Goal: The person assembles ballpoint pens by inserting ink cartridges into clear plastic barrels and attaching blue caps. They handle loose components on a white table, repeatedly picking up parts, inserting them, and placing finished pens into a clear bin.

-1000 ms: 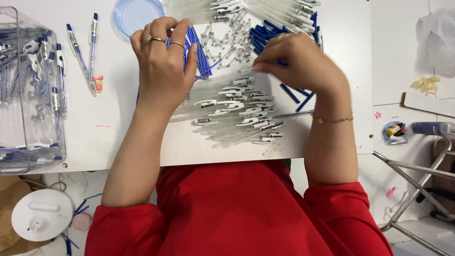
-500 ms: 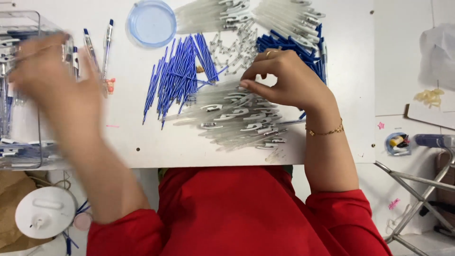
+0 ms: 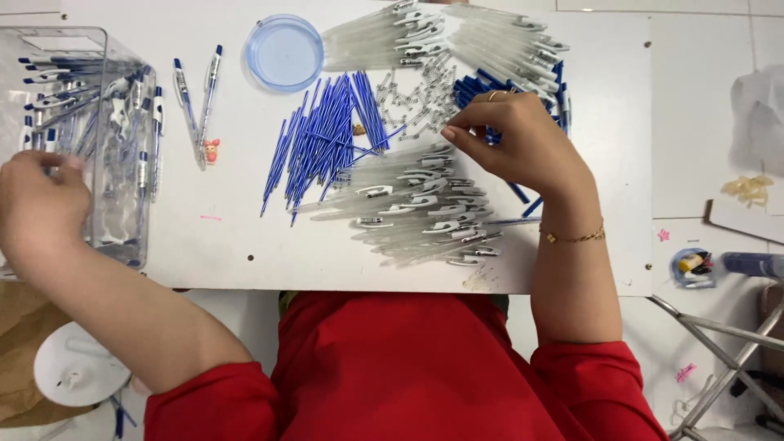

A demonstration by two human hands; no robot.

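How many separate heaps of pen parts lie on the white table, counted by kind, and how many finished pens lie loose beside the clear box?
Heaps of clear pen barrels: 2, the second at the top
Heap of blue refills: 1
Heap of small springs: 1
Heap of dark blue parts: 1
Finished pens beside the clear box: 2
Total: 7

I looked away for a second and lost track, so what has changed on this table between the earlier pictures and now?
The left hand swung from the middle of the table out to the clear plastic bin at the left edge, uncovering the blue refills. The right hand shifted slightly, staying above the clear pen barrels; its fingertips are pinched, but what they hold is too small to tell. The piles, blue lid and table stayed put.
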